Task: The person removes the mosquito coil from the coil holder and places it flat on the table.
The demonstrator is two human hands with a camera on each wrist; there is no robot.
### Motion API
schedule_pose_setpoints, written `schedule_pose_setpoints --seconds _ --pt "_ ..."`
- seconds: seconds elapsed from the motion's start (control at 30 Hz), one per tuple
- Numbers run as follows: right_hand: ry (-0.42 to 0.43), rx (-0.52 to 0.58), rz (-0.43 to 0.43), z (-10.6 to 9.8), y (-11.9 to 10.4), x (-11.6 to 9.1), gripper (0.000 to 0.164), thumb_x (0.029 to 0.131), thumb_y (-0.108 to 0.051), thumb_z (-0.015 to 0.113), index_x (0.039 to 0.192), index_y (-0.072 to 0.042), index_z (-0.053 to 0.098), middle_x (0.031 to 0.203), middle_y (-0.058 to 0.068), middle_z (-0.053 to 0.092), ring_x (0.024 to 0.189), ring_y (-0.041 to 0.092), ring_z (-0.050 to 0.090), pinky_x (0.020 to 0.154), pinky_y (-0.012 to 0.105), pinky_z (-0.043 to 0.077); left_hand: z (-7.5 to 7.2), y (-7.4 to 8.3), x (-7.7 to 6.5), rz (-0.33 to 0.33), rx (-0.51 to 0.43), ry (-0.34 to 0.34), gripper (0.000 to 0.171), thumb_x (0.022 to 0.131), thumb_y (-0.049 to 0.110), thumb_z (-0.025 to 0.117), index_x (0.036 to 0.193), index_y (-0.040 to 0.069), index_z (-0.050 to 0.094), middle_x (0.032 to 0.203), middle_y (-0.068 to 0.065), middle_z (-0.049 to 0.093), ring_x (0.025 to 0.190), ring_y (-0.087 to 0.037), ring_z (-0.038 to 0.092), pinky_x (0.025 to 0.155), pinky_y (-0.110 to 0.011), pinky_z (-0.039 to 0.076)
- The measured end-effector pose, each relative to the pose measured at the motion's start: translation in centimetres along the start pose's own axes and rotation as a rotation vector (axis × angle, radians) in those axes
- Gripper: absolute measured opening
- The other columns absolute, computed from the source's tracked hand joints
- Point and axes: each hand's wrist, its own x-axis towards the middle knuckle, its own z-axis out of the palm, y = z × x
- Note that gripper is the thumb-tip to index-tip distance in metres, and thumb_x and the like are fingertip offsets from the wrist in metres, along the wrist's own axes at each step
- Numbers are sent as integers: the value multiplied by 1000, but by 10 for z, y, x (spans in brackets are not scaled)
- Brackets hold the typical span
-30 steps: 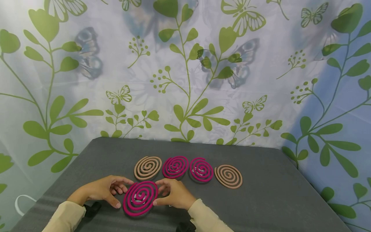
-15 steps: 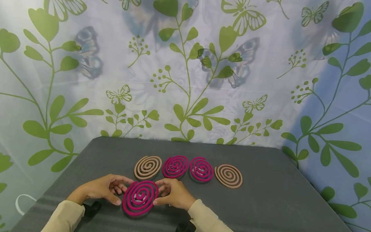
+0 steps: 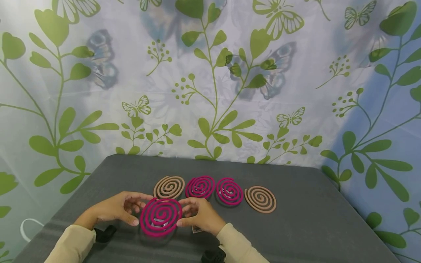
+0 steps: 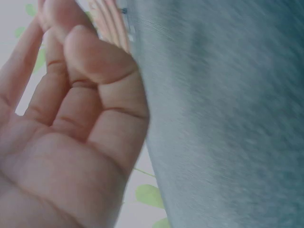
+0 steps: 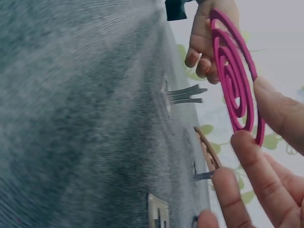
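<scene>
From my remote screen: two hands hold a magenta mosquito coil (image 3: 162, 213) above the gray table (image 3: 296, 226).
Leftmost, I see the left hand (image 3: 115, 210) with thumb and index finger curled about the coil's left rim; the tan mosquito coil (image 3: 170, 186) lies just beyond its index fingertip. Between both sets of fingers is the held coil, with a metal stand (image 5: 185, 93) below it; the edge grip, I judge, keeps this brittle-looking spiral level. Rightward, the right hand (image 3: 204, 215) pinches the opposite rim, a flat metal piece (image 3: 197, 229) under its fingers. Beyond those fingers lie two more magenta coils (image 3: 199, 187), apparently propped on stands for clearance, then a second tan coil (image 3: 261, 197). I can read no brand or lettering.
</scene>
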Motion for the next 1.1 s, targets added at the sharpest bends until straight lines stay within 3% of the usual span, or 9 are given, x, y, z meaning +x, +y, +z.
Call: schedule_pose_setpoints --seconds 0.17,0.5,0.8,1.1 --pt "-11 109 -22 -7 -3 -2 57 92 -6 88 143 3 65 106 1 75 96 14 69 84 28 58 4 9 1 54 53 60 74 94 5 84 155 -14 46 116 -7 68 100 -18 63 78 -27 52" --pt "-45 249 -67 -17 -5 -9 63 97 -10 83 152 4 57 104 -6 69 95 12 66 83 26 55 18 18 3 87 138 182 70 95 9 83 154 -10 51 117 -6 70 105 -20 67 85 -32 55" --pt "-54 308 -107 -30 2 -22 67 98 -7 81 155 7 50 100 -9 70 92 9 65 86 24 54 35 24 14 219 87 117 67 99 -3 73 157 -14 42 109 -5 74 95 -17 70 78 -30 58" --pt "-78 306 -101 -47 10 -40 71 99 -7 80 160 5 44 99 -10 74 90 8 67 85 25 55 57 28 29 266 44 51 72 101 -2 72 159 -18 33 102 -1 73 88 -11 71 73 -28 59"
